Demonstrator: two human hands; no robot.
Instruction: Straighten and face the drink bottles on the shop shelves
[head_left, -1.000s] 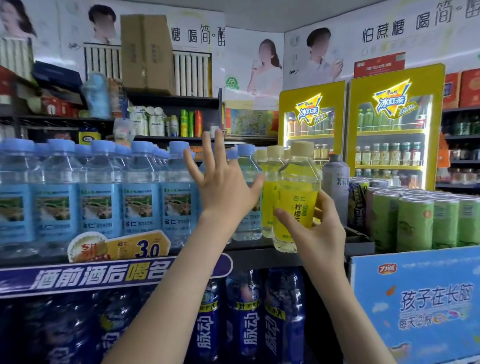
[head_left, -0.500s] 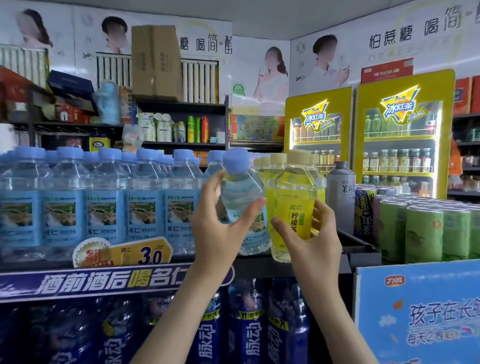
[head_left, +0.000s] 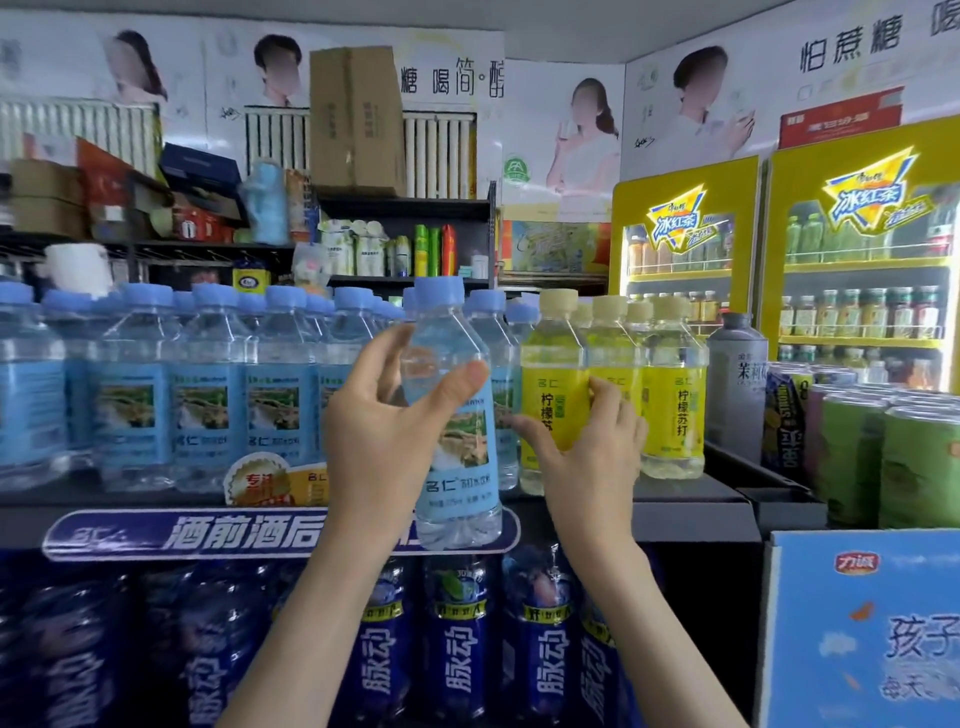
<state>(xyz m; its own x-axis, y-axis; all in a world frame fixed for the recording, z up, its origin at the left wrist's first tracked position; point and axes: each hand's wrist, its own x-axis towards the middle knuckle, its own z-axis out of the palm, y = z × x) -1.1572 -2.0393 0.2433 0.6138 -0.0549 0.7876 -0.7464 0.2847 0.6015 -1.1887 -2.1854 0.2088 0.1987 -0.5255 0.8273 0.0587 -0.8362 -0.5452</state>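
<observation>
My left hand (head_left: 387, 431) is shut on a clear blue-capped water bottle (head_left: 457, 447), held upright in front of the shelf edge, its blue label facing me. Behind it a row of the same water bottles (head_left: 208, 395) stands along the upper shelf (head_left: 691, 496). My right hand (head_left: 587, 457) is wrapped around the front yellow lemon-soda bottle (head_left: 553, 384), which stands on the shelf just right of the held bottle. More yellow bottles (head_left: 672, 395) stand to its right.
Dark blue bottles (head_left: 457, 644) fill the lower shelf. A grey bottle (head_left: 735, 384) and green cans (head_left: 914, 457) sit to the right, above a blue carton (head_left: 862, 629). Two lit yellow drink fridges (head_left: 685, 249) stand behind. Boxes crowd the back shelves.
My left hand closed on a water bottle and drew it forward off the shelf and lower. My right hand moved left from one yellow bottle to the front yellow bottle.
</observation>
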